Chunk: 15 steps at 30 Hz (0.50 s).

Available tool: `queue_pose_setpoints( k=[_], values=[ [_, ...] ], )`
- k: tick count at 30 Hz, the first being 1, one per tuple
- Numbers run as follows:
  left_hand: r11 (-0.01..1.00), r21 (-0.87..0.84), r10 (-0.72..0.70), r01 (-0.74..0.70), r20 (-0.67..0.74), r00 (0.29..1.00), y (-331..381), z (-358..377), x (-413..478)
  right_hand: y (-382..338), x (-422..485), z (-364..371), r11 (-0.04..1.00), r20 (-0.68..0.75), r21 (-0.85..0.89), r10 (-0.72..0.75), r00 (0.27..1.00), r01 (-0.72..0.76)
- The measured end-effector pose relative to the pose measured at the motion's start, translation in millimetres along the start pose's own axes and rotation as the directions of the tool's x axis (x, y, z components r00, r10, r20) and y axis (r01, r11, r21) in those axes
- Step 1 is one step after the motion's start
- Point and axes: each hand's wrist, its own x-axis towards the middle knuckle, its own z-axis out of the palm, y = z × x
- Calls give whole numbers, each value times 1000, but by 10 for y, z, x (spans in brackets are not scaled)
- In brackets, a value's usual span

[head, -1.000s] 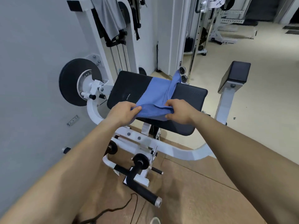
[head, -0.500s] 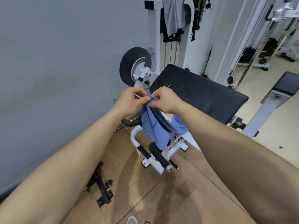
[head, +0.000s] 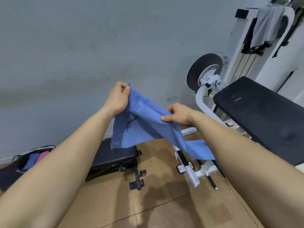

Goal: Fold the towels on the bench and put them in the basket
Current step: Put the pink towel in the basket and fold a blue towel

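Lifted clear of the bench (head: 263,116), right of my hands, the blue towel (head: 144,125) now stretches between them, long axis slanting down rightward. My left hand (head: 119,97) pinches its upper corner; my right hand (head: 178,114) grips the edge.

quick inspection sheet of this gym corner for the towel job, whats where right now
surface: black bench pad at right, on the white machine frame.
job's things: blue towel held in the air between both hands, its lower end hanging; basket on the floor at left, blue and pink cloth inside.
clutter: grey cloth draped over the machine top; low black padded bench on the floor.
grippers: left hand pinches the towel's upper corner; right hand grips its edge.
cables: nothing seen.
surroundings: grey wall, brown floor, black weight plate.
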Motion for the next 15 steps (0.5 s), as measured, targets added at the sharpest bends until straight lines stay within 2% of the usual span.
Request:
queue_pose_setpoints(
  k=[5, 9, 12, 15],
  values=[
    [992, 77, -90, 101, -138, 986, -854, -1124, -131, -776, 331, 719, 998, 132, -67, -2, 991, 11],
    [977, 154, -125, 146, -139, 982, -1445, -1876, -295, -1357, 632, 1374, 984, 208, -165, -24, 978, 60],
    [974, 137, -168, 178, -81, 982, -1882, -2305, -397, -1784, 806, 1813, 964, 265, -240, -45, 963, 112],
    [954, 128, -281, 269, 88, 956, -2236, -2620, -517, -2163, 974, 2201, 952, 307, -260, -79, 948, 164]
  ],
)
